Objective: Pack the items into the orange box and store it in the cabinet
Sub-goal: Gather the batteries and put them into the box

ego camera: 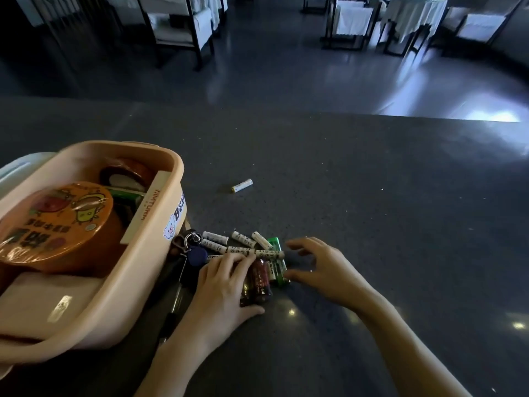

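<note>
The orange box (160, 224) stands open at the left of the dark counter, with a round orange packet (57, 224) and other items inside. Beside it lies a pile of several white batteries (243, 239), a green lighter (276, 247), a dark red lighter (259, 277) and a key ring with a blue tag (196, 255). My left hand (220, 287) rests on the pile, fingers laid over the batteries and the red lighter. My right hand (320, 265) hovers at the pile's right side, fingers spread and curved toward the green lighter. One battery (242, 185) lies alone farther back.
A pale lid or tray edge (17, 167) shows behind the box at the far left. A dark pen (174, 305) lies between the box and my left hand. The counter (372, 210) stretches right and back. Beyond it are chairs (183, 27) and cloth-covered tables on a shiny floor.
</note>
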Tool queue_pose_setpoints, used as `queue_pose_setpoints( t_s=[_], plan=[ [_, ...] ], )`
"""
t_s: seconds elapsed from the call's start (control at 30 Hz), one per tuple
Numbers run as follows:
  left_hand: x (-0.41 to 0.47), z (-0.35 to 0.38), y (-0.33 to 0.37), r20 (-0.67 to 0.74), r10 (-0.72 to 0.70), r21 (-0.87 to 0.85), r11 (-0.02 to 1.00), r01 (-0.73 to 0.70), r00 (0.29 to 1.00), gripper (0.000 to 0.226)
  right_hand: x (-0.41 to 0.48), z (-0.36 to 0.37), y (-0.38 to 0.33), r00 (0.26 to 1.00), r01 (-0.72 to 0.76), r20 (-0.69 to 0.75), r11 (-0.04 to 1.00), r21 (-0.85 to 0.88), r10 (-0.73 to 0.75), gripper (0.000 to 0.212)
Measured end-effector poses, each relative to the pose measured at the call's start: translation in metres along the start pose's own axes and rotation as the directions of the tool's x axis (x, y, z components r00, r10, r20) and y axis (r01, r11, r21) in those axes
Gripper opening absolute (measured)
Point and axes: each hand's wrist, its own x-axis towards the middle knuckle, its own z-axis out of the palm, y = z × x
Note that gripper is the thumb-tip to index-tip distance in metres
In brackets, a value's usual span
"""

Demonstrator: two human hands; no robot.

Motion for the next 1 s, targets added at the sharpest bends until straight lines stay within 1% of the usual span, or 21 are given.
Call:
queue_pose_setpoints(
  t_s=[0.1,0.2,0.27,0.33,0.4,0.5,0.57,0.63,0.73,0.9,1.0],
  plan=[
    [0.003,-0.001,-0.001,-0.013,-0.007,-0.059,0.998,0.007,1.0,0.08,0.003,0.0,-0.004,1.0,0.007,0.014,1.0,-0.006,-0.007,0.051],
    [0.003,-0.002,-0.004,0.005,0.006,-0.064,0.998,-0.006,1.0,0.081,0.003,0.0,-0.011,0.997,0.074,0.034,0.996,-0.053,-0.072,0.052],
    [0.0,-0.003,-0.008,0.024,-0.009,-0.077,0.997,0.011,1.0,0.083,0.003,0.004,-0.017,0.989,0.13,0.079,0.984,-0.119,-0.121,0.056],
    [-0.002,-0.004,-0.01,0.006,-0.01,-0.09,0.996,0.01,1.0,0.078,0.003,0.01,-0.022,0.979,0.162,0.154,0.969,-0.185,-0.134,0.059],
    [-0.003,-0.006,-0.009,-0.025,-0.004,-0.108,0.994,0.001,1.0,0.073,0.004,0.013,-0.023,0.976,0.16,0.177,0.969,-0.188,-0.127,0.059],
    [-0.005,-0.007,-0.007,-0.041,0.005,-0.099,0.995,-0.009,0.999,0.072,0.008,0.011,-0.022,0.992,0.087,0.104,0.991,-0.101,-0.076,0.058],
    [-0.007,-0.01,-0.007,-0.046,0.002,-0.123,0.992,-0.008,0.999,0.073,0.013,0.009,-0.02,0.997,0.047,0.061,0.995,-0.092,-0.041,0.055],
    [-0.011,-0.015,-0.007,-0.051,-0.018,-0.149,0.989,0.01,0.999,0.073,0.019,0.008,-0.02,0.998,0.015,0.058,0.995,-0.098,-0.01,0.056],
    [-0.017,-0.028,-0.012,-0.085,-0.035,-0.12,0.992,0.024,0.996,0.071,0.028,0.009,-0.022,0.998,0.007,0.065,0.994,-0.105,0.0,0.055],
    [-0.024,-0.053,-0.013,-0.17,-0.088,-0.119,0.991,0.068,0.982,0.07,0.034,0.014,-0.022,0.999,0.015,0.043,0.992,-0.124,-0.01,0.038],
    [-0.027,-0.066,-0.01,-0.201,-0.096,-0.116,0.991,0.073,0.975,0.068,0.034,0.015,-0.019,0.999,0.037,0.023,0.992,-0.121,-0.035,0.027]
  ],
)
